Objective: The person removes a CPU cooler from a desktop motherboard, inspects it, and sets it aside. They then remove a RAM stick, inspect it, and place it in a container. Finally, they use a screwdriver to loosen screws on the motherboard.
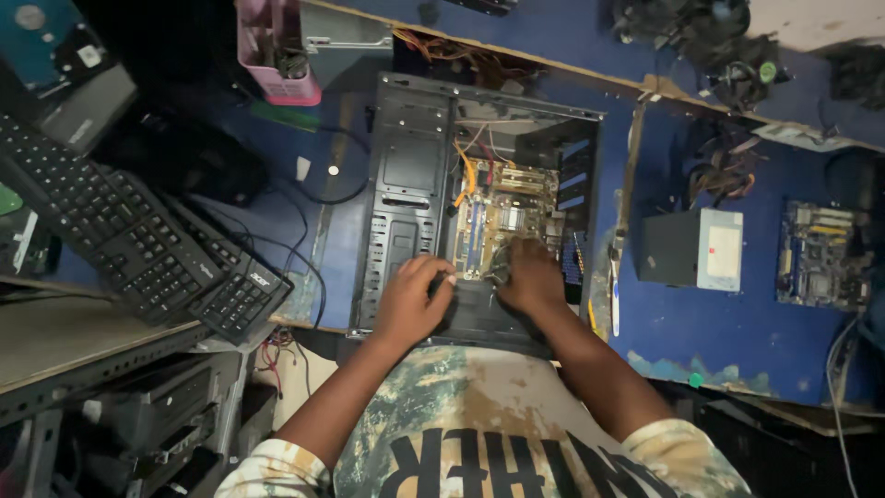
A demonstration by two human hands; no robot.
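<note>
Black computer case (406, 194) lies open on the blue table (701, 332); my left hand (412, 300) and right hand (532, 277), apart, rest on its motherboard (502, 217), grip unclear

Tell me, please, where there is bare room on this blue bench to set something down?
Bare blue patches lie between the open computer case and the grey power supply, and below that supply by the bench edge. Left of the case, keyboards and cables crowd the top.
</note>
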